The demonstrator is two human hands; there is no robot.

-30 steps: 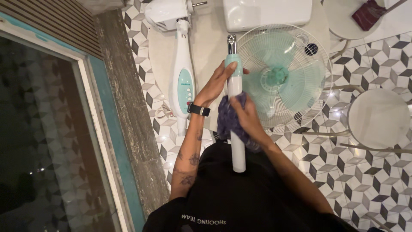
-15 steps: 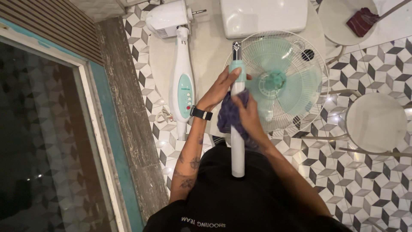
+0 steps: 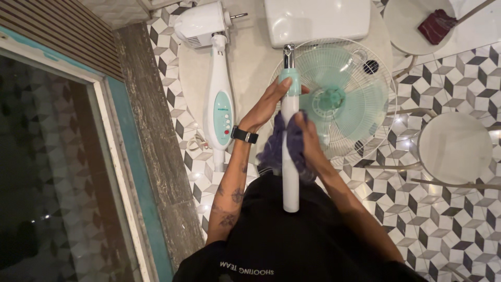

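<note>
The left hand (image 3: 269, 104) keeps a closed grip near the top of the upright white fan pole (image 3: 289, 156), the right hand (image 3: 308, 143) presses a purple cloth (image 3: 276, 143) round it — the pole's foot hidden against the black shirt (image 3: 292, 240).

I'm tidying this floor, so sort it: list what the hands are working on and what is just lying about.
In use:
- left hand gripping the white pole
- right hand pressing the purple cloth against the pole

Lying about:
- fan guard with blades
- fan motor and control column
- white base
- round stools
</note>
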